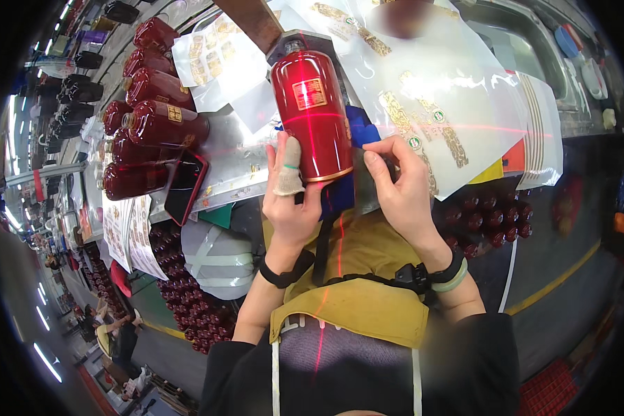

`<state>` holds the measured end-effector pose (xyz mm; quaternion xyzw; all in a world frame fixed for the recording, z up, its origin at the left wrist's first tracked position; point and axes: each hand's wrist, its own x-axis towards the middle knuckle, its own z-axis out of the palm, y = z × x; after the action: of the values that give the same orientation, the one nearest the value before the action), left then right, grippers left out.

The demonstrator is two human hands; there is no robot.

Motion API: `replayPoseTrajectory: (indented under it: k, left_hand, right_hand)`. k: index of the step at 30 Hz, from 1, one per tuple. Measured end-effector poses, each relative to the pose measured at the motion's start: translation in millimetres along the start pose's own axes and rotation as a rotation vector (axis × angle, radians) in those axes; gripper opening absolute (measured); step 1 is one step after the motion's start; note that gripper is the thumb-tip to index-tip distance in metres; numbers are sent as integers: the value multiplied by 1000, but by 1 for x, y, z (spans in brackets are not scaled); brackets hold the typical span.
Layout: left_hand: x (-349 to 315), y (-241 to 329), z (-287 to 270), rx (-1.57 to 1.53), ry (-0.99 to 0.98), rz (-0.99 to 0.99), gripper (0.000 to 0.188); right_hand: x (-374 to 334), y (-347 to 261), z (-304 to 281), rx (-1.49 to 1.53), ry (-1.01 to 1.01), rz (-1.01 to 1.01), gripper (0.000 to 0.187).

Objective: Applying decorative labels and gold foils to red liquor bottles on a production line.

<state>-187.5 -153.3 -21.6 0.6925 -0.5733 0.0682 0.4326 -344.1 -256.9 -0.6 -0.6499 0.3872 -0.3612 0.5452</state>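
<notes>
A glossy red bottle (pixel 312 125) with a gold label lies in front of me, its neck pointing away, on a dark and blue support (pixel 362 125). My left hand (pixel 288 197) grips its lower left side and base, a beige cloth cover on one finger. To the right of the bottle's base, my right hand (pixel 405 187) is closed in a pinch, thumb and forefinger together. Whatever those fingertips may hold is too small to make out. Beside that hand, a clear sheet of gold patterned stickers (pixel 430 104) covers the bench. Thin red light lines cross the bottle.
Several red bottles (pixel 163 87) stand at the left, near a phone (pixel 186 187) on the bench edge. Another sticker sheet (pixel 218 55) lies behind them. A metal bracket (pixel 253 24) rises beyond the bottle. At the far right is a sink (pixel 534 41). More red bottles (pixel 489 218) stand below the bench.
</notes>
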Motion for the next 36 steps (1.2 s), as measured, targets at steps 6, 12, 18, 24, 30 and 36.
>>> replayPoseTrajectory:
  k: [6, 12, 18, 24, 30, 36]
  left_hand:
    - [-17, -10, -7, 10, -119, -123, 68]
    - [-12, -12, -13, -95, -161, -154, 68]
    - [17, -22, -32, -392, -206, -283, 73]
    - [98, -45, -5, -946, -302, -953, 50]
    - [103, 12, -22, -1162, -475, -1056, 55]
    - [81, 89, -10, -1148, -893, -631, 85]
  right_hand:
    - [-6, -11, -2, -90, 21, -65, 8]
    - [-5, -2, -2, -190, 25, -26, 8]
    - [-1, 2, -11, -16, 101, -40, 8]
    - [14, -27, -22, 109, 57, -85, 9]
    - [38, -72, -99, 15, 52, -244, 33]
    - [19, -99, -139, -276, -193, -361, 29]
